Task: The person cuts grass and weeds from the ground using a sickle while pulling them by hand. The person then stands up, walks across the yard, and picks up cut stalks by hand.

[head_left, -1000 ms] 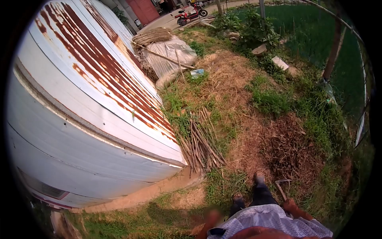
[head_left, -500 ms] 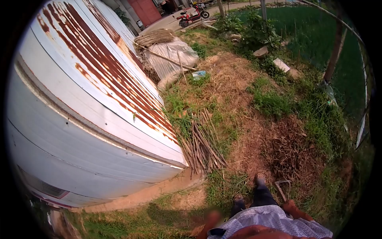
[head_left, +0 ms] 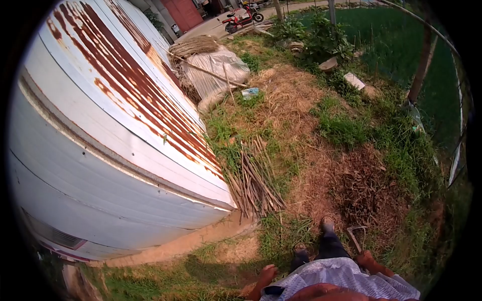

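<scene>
My right hand [head_left: 366, 259], low at the right of my body, is wrapped round the handle of a sickle [head_left: 356, 238]. The sickle points away from me, and its curved blade is over the dry brown ground near my foot. On the other side, my left hand [head_left: 268, 274] hangs beside my hip above the grass. Its fingers look curled in, and I see nothing held in them. My feet [head_left: 327, 223] stand on grass and straw, one ahead of the other.
A white metal shed [head_left: 115, 165] with rusty roofing fills the left. By its corner lies a pile of sticks [head_left: 256, 183]. Further off are a covered bundle [head_left: 216, 67], a pale block [head_left: 354, 81], a red scooter [head_left: 244, 20] and a wooden post [head_left: 420, 70].
My left hand, blurred before, now shows sharply at nearly the same place. The view has shifted very slightly; my right hand still grips the sickle, and my feet are in the same spots.
</scene>
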A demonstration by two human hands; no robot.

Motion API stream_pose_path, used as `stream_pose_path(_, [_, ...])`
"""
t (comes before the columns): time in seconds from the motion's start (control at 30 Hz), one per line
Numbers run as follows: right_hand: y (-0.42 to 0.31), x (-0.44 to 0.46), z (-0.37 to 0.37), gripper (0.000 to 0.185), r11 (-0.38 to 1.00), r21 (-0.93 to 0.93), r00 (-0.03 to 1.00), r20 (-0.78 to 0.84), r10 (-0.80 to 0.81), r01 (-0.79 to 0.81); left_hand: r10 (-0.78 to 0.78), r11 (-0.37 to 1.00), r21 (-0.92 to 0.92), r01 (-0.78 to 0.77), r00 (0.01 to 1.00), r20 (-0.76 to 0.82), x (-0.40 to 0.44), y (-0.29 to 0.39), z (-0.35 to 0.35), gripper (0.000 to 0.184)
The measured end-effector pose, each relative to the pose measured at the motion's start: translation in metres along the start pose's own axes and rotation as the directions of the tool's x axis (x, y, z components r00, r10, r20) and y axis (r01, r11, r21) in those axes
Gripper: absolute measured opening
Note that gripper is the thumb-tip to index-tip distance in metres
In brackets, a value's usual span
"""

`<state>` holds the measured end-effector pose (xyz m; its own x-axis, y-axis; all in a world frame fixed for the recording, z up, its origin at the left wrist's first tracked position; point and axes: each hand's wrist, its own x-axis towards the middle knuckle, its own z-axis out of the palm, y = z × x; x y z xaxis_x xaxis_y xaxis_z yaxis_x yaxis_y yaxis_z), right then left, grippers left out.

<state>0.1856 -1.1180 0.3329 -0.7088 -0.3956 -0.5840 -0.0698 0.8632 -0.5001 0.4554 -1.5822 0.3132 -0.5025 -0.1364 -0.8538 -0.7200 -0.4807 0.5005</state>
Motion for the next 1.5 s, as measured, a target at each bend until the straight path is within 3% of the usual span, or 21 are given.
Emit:
stream_pose_path(0.07, [0.0, 0.003, 0.0, 0.037, 0.999, -0.044, 1.0, 0.03, 0.0, 0.001, 0.186, 0.935, 0.318, -0.158, 0.981, -0.06, -0.009, 0.0, 0.008, 0.034])
stream_pose_path(0.1, [0.006, 0.008, 0.001, 0.037, 0.974, -0.211, 0.994, 0.095, -0.062, 0.081, 0.25, 0.885, 0.421, -0.198, 0.966, -0.071, -0.011, 0.001, 0.011, 0.04])
stream_pose_path(0.17, [0.017, 0.016, 0.006, 0.037, 0.915, -0.366, 0.979, 0.17, -0.111, 0.167, 0.042, 0.96, 0.281, 0.004, 0.987, -0.158, -0.013, 0.009, 0.015, 0.047])
stream_pose_path(0.3, [0.016, 0.017, 0.006, 0.025, 0.882, -0.464, 0.977, 0.214, 0.028, 0.077, -0.103, 0.995, -0.028, 0.099, 0.955, -0.277, -0.027, 0.026, 0.031, 0.048])
stream_pose_path(0.4, [-0.001, 0.009, -0.007, 0.025, 0.817, -0.553, 0.969, 0.245, -0.026, 0.161, -0.037, 0.991, 0.124, 0.057, 0.987, -0.155, -0.022, 0.016, 0.022, 0.049])
stream_pose_path(0.5, [-0.01, 0.004, -0.014, 0.025, 0.804, -0.569, 0.966, 0.257, -0.025, 0.172, 0.238, 0.873, 0.447, -0.193, 0.97, -0.046, -0.02, 0.007, 0.017, 0.049])
stream_pose_path(0.6, [-0.01, 0.004, -0.015, 0.024, 0.828, -0.541, 0.963, 0.27, 0.005, 0.147, 0.221, 0.863, 0.476, -0.168, 0.974, -0.058, -0.018, 0.006, 0.018, 0.049])
stream_pose_path(0.7, [-0.003, 0.002, -0.011, 0.024, 0.733, -0.634, 0.961, 0.259, -0.103, 0.249, 0.206, 0.885, 0.441, -0.147, 0.975, -0.088, -0.022, 0.011, 0.025, 0.048])
stream_pose_path(0.73, [0.002, 0.002, -0.008, 0.026, 0.62, -0.72, 0.95, 0.248, -0.191, 0.313, 0.057, 0.97, 0.245, -0.006, 0.978, -0.201, -0.02, 0.015, 0.031, 0.048])
stream_pose_path(0.77, [0.007, 0.003, -0.005, 0.026, 0.621, -0.719, 0.95, 0.248, -0.192, 0.313, -0.111, 0.992, 0.025, 0.123, 0.954, -0.279, -0.019, 0.018, 0.034, 0.047])
stream_pose_path(0.87, [0.015, 0.006, 0.001, 0.029, 0.599, -0.71, 0.929, 0.27, -0.252, 0.369, -0.084, 0.996, 0.009, 0.088, 0.972, -0.219, -0.022, 0.021, 0.033, 0.047])
stream_pose_path(0.9, [0.014, 0.006, 0.002, 0.027, 0.689, -0.655, 0.946, 0.283, -0.155, 0.309, -0.084, 0.996, 0.01, 0.088, 0.972, -0.219, -0.021, 0.016, 0.029, 0.047])
stream_pose_path(0.93, [0.014, 0.007, 0.002, 0.027, 0.767, -0.596, 0.951, 0.303, -0.058, 0.237, 0.134, 0.953, 0.29, -0.092, 0.983, -0.129, -0.021, 0.01, 0.024, 0.048])
stream_pose_path(1.0, [0.014, 0.006, 0.005, 0.027, 0.831, -0.535, 0.964, 0.265, -0.003, 0.15, 0.316, 0.803, 0.527, -0.278, 0.948, 0.018, -0.022, 0.011, 0.024, 0.049])
stream_pose_path(1.07, [0.013, 0.005, 0.005, 0.027, 0.882, -0.467, 0.971, 0.232, 0.056, 0.061, 0.016, 0.975, 0.22, 0.025, 0.983, -0.185, -0.021, 0.016, 0.032, 0.049])
stream_pose_path(1.1, [0.012, 0.004, 0.004, 0.027, 0.873, -0.478, 0.968, 0.249, 0.023, 0.102, 0.016, 0.975, 0.221, 0.026, 0.983, -0.185, -0.018, 0.01, 0.028, 0.049])
stream_pose_path(1.13, [0.011, 0.003, 0.002, 0.027, 0.861, -0.488, 0.964, 0.266, -0.01, 0.144, 0.267, 0.879, 0.43, -0.206, 0.96, -0.087, -0.017, 0.002, 0.024, 0.049])
stream_pose_path(1.2, [0.002, 0.0, -0.002, 0.027, 0.839, -0.522, 0.963, 0.269, -0.011, 0.155, 0.477, 0.69, 0.592, -0.416, 0.877, 0.06, -0.017, 0.001, 0.022, 0.049])
stream_pose_path(1.23, [-0.002, -0.001, -0.003, 0.027, 0.815, -0.555, 0.962, 0.272, -0.011, 0.166, 0.246, 0.912, 0.359, -0.197, 0.964, -0.096, -0.012, 0.003, 0.024, 0.048])
stream_pose_path(1.27, [-0.007, -0.003, -0.005, 0.027, 0.815, -0.555, 0.962, 0.272, -0.011, 0.166, -0.034, 0.997, 0.068, 0.046, 0.984, -0.177, -0.012, 0.007, 0.027, 0.047])
stream_pose_path(1.5, [-0.002, -0.004, -0.001, 0.029, 0.864, -0.485, 0.972, 0.236, -0.017, 0.133, -0.094, 0.995, -0.037, 0.088, 0.961, -0.261, -0.031, 0.025, 0.039, 0.048])
